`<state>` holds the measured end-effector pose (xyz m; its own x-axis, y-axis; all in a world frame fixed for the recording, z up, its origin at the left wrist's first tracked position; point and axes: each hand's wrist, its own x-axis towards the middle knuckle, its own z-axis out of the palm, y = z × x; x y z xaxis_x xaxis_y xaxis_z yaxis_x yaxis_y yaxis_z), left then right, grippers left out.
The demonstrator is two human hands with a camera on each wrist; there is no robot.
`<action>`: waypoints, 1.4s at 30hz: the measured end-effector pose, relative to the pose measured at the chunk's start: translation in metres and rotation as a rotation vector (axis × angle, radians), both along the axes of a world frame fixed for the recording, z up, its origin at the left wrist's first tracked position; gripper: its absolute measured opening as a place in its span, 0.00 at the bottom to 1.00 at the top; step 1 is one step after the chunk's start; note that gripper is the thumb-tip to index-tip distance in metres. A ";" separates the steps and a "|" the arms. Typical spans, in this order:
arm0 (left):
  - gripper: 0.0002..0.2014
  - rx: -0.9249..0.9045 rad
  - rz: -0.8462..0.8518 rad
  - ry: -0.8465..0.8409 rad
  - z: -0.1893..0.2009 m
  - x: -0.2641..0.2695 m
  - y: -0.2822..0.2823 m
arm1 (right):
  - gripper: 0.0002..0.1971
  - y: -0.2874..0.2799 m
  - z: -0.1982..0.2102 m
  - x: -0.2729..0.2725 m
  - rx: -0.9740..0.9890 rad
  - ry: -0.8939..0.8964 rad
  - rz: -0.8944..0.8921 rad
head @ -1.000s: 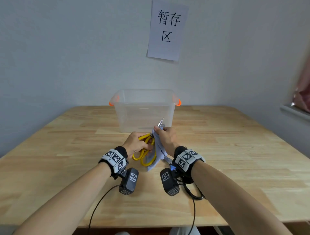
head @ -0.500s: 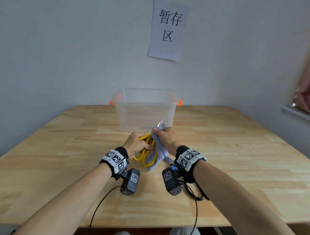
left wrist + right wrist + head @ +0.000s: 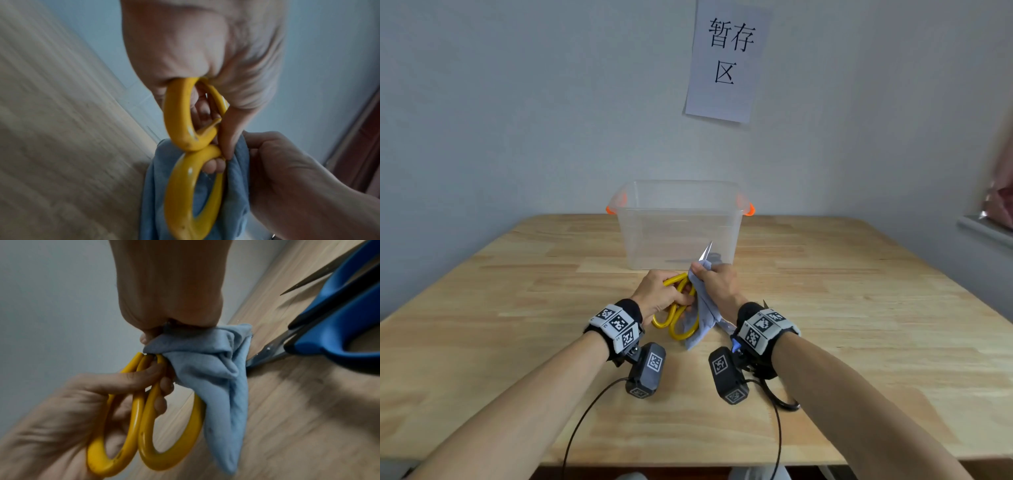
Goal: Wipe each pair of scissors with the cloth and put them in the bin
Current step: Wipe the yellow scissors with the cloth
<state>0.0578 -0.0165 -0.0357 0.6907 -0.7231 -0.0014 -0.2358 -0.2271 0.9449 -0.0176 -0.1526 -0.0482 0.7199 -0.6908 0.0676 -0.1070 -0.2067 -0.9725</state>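
Right over the middle of the light wooden table [image 3: 517, 308], the person holds a pair of scissors with big yellow loop handles [image 3: 675, 315] up off the wood, just short of the clear plastic bin with orange handles [image 3: 681, 222] that stands toward the far edge. Their left hand [image 3: 659, 293] has its fingers curled round the yellow loops; in the left wrist view the fingers pass through one loop and the thumb presses alongside where the two loops meet. Their right hand [image 3: 717, 282] is closed tight on a pale blue cloth [image 3: 700, 318], bunched about the blades just beyond the handles, so that only the steel tip pokes out above the knuckles, pointing toward the bin. The loose end of the cloth hangs down beside the yellow loops, between the two wrists. Close under the right wrist, a second pair of scissors with blue handles [image 3: 337, 327] lies flat on the table, its blades partly hidden behind the cloth. On the wall above the bin hangs a white paper sign [image 3: 726, 61] with printed characters.
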 end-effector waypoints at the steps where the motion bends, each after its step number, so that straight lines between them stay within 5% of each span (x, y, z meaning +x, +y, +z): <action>1: 0.07 0.009 -0.012 -0.010 0.000 0.000 0.000 | 0.20 -0.001 0.000 0.001 0.017 -0.013 -0.036; 10: 0.06 0.000 0.007 -0.001 0.000 -0.001 0.003 | 0.19 0.000 0.011 -0.005 0.044 0.067 0.086; 26: 0.06 -0.012 -0.051 0.112 0.000 -0.006 0.007 | 0.19 -0.037 0.026 -0.003 0.211 -0.082 -0.155; 33: 0.10 -0.172 0.065 0.246 -0.003 0.004 0.008 | 0.21 -0.036 0.006 -0.010 0.183 0.045 -0.018; 42: 0.15 -0.218 0.125 0.090 0.003 0.004 -0.006 | 0.18 -0.019 0.003 -0.029 0.294 0.147 0.236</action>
<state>0.0622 -0.0226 -0.0323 0.7790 -0.6220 0.0793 -0.1313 -0.0381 0.9906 -0.0467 -0.1711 -0.0456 0.8486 -0.4796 -0.2234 -0.2320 0.0422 -0.9718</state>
